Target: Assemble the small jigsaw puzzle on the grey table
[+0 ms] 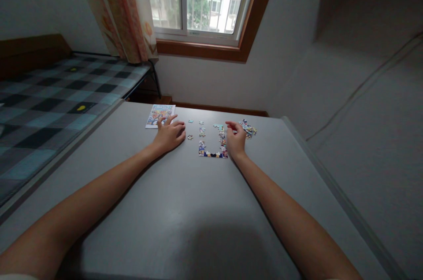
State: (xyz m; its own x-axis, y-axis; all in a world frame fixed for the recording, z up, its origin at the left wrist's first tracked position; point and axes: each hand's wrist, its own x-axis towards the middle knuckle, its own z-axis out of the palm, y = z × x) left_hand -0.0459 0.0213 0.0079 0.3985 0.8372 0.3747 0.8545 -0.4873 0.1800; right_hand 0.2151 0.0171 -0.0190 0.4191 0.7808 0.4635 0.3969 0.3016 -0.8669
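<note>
Between your left grip point(169, 136) and right grip point(235, 141), the puzzle point(214, 155) lay on the tabletop point(172, 196).
Your right was nearer, curled beside its long side, any pinch unclear; your left was spread.

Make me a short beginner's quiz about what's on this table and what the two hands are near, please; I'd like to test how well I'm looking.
1. Multiple choice. Where is the heap of loose pieces?
a) On the bed
b) Just to the right of the right hand
c) Under the curtain

2. True or false? The puzzle border forms a complete, closed rectangle.

3. Short answer. Which hand partly covers the picture sheet in this view?

Key:
1. b
2. False; the puzzle border has a gap along its far side, nearest the window.
3. The left hand; whether it touches the sheet cannot be told.
</note>
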